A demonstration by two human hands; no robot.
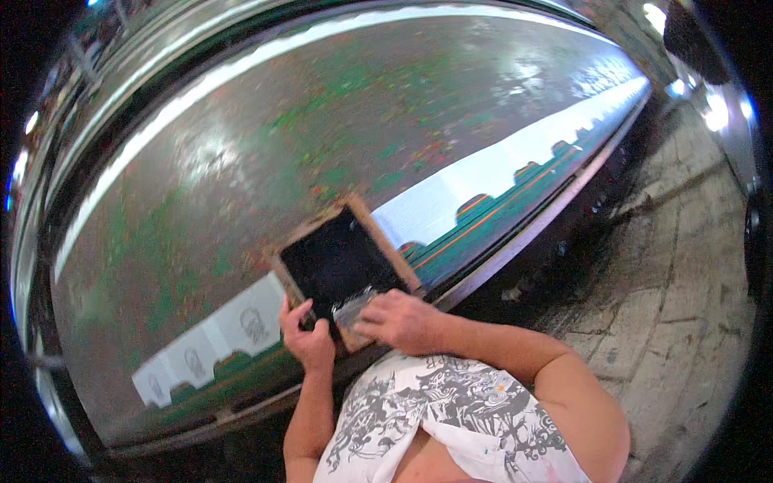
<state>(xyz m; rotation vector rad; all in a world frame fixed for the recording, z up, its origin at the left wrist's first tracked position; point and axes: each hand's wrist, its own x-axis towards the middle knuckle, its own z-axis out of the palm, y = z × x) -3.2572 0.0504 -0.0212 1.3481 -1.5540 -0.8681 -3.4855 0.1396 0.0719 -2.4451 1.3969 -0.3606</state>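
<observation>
A wooden-framed printing screen with a black inner face lies tilted on the long table, over the strip of white fabric pieces. My left hand is at the frame's near left side, its thumb and forefinger curled about the edge. My right hand is closed at the frame's near end, on a greyish, shiny flat tool like a squeegee. My fingers hide part of that tool. Left of the frame, white fabric pieces carry dark printed figures. On the right, white fabric pieces show no print.
The long table has a dark surface stained green and red. A green strip with orange lines runs along its near edge. To the right lies a paved floor. White edging follows the table's far side.
</observation>
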